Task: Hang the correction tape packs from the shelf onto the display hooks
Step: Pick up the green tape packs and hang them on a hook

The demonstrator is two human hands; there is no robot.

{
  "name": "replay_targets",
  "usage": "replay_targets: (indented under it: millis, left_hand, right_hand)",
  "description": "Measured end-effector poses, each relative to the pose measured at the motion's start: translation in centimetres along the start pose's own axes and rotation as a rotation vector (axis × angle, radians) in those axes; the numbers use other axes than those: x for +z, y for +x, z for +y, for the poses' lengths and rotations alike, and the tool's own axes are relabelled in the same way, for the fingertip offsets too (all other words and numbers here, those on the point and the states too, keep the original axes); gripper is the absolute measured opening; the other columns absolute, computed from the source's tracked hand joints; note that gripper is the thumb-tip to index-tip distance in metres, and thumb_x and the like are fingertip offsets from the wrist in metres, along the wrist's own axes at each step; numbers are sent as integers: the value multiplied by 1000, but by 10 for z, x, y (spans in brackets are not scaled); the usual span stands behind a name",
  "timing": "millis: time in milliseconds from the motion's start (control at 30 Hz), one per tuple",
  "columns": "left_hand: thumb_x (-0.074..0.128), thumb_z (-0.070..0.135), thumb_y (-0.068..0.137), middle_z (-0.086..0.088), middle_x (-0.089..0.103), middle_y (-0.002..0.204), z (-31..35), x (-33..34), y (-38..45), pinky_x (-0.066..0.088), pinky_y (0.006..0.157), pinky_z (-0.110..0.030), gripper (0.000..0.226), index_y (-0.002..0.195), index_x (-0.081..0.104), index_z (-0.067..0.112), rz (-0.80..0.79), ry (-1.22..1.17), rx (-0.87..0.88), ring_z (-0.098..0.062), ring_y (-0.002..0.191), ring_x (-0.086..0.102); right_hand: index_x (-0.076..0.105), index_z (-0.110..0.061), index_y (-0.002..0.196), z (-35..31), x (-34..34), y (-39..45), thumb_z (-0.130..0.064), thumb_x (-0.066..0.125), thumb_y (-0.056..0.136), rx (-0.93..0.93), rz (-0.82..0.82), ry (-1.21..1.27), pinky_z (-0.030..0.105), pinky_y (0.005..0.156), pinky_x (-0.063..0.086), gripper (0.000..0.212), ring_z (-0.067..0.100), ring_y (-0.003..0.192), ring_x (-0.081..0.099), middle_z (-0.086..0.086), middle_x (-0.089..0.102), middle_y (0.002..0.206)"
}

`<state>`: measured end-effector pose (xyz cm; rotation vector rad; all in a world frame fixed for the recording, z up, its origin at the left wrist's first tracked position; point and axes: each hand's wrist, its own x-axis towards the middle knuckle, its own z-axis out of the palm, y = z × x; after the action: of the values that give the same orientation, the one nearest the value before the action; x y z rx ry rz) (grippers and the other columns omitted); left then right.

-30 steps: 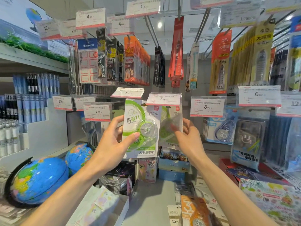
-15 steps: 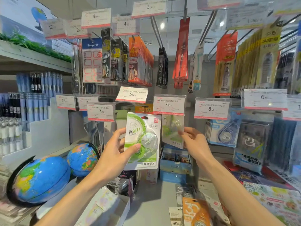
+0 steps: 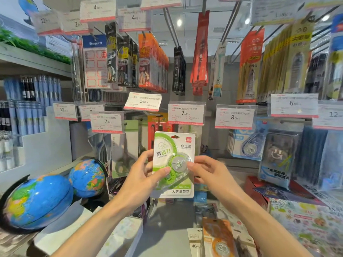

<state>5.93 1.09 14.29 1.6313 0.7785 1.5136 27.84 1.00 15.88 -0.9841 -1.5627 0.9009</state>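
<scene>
Left hand and right hand pinch green pack edges.

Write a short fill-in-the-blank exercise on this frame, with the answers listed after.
1. The green correction tape pack is held by ____ hands.
2. The price tag right above the pack reads ____.
3. Two ____ stand at the lower left.
4. The left hand has its ____ pressed on the pack's front.

Answers: both; 7.90; globes; thumb

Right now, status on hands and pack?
Both hands, left and right, gripping green correction tape pack. Pack below 7.90 price tag, not hooked. Nothing blocking.
</scene>
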Motion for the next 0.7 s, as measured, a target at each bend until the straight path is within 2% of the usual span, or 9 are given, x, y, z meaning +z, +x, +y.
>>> replay_targets:
  millis: [67,133,200,267,333,433,500,567,700]
  left_hand:
    - [79,19,82,-2,79,116,1,2,-1,61,78,-24,55,131,54,25,-7,-10,-3,-20,104,77]
    - [79,16,87,-2,79,117,2,4,-2,61,80,-26,53,132,53,25,-21,-2,-2,-21,105,77]
    - [77,14,90,2,78,120,5,6,-3,61,84,-28,51,133,53,26,-40,40,12,-19,107,76]
    - [76,21,92,11,76,121,9,7,-5,59,88,-26,47,131,55,37,-52,149,61,-11,107,74]
    - [73,39,90,19,74,114,20,4,-7,58,83,-22,43,127,55,50,-12,321,145,-7,99,72]
    - [62,52,88,21,69,105,43,-8,-1,59,76,-26,43,129,56,42,105,686,384,-8,92,69]
    - [61,44,92,17,66,106,62,-14,9,58,76,-34,36,124,60,29,141,910,620,-6,89,65]
    - [64,34,94,3,67,109,81,-14,24,55,81,-38,30,118,64,16,140,1104,843,-15,96,62]
    - [77,22,86,-12,69,110,110,-7,53,51,83,-43,31,111,70,5,102,1407,1102,-33,101,63]
  right_hand:
    - [71,-21,115,-1,0,-1,-32,74,95,0,8,26,22,79,63,23,15,97,79,2,83,104]
    - [69,-17,115,-2,1,-3,-25,77,93,-2,9,65,16,66,59,24,13,89,81,-1,84,100]
    - [68,-12,114,-2,-1,-4,-17,79,92,-1,11,103,12,62,55,25,11,82,81,-1,84,98]
    - [68,-10,114,-3,-6,-6,-14,79,91,-15,17,123,12,63,56,26,12,84,81,3,84,100]
    - [69,-11,115,-5,-15,-9,-14,79,90,-50,26,106,12,66,56,27,14,89,81,4,83,103]
    - [69,-18,114,-6,-33,-14,-22,82,88,-94,46,39,18,76,59,29,17,97,80,-1,83,106]
    - [70,-20,113,-7,-42,-16,-25,83,87,-122,64,-18,25,83,61,30,17,99,79,-3,82,106]
    - [70,-21,112,-8,-47,-16,-25,82,87,-146,76,-45,29,87,61,28,17,100,78,-3,82,106]
    - [69,-18,114,-15,-52,-15,-23,82,88,-170,86,-56,21,87,60,29,15,98,78,-4,82,105]
